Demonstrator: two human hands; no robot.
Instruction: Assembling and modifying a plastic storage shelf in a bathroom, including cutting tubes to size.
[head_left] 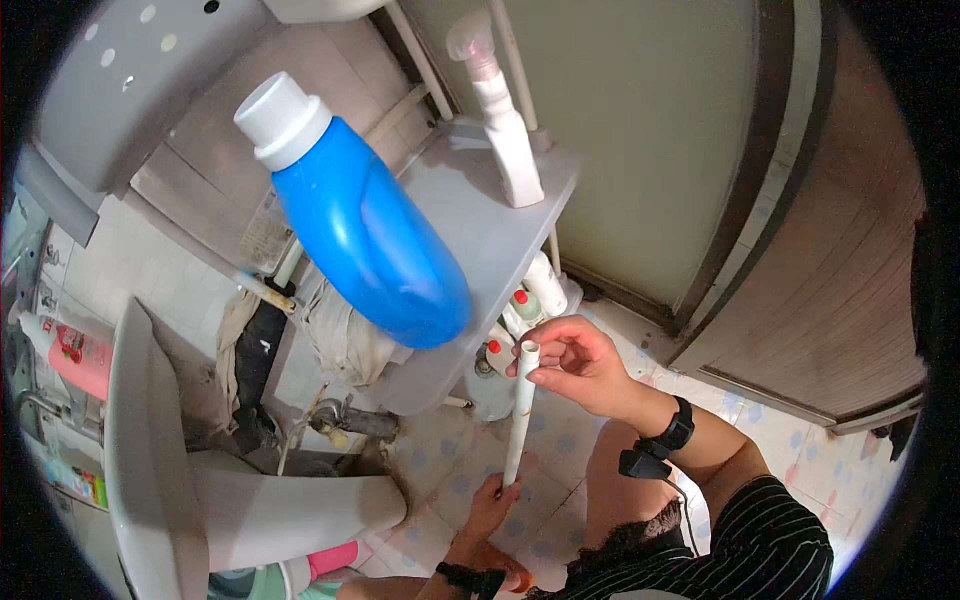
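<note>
Here we hold a white tube (521, 415) upright between our two hands, near the middle of the view. Our right hand (575, 362) closes on its upper end, thumb and fingers pinched around the top just below the open rim. Our left hand (490, 505) grips its lower end, fingers wrapped about the base, so the tube spans the gap from one hand to the other and the hands sit well apart along its length. A black wristband (672, 437) circles the right wrist.

Just left of the tube's top stands a grey shelf (470, 250). On its surface rest a large blue bottle with a white cap (360, 225), lying tilted toward us, and, farther off, a white spray bottle (505, 125). Below the shelf, just behind the right hand, stand small white bottles with red caps (515, 310). At the left edge a white basin (150, 440) rises on its pedestal, with a pink bottle (75, 355) beside it. The tiled floor (800, 470) lies to the right.
</note>
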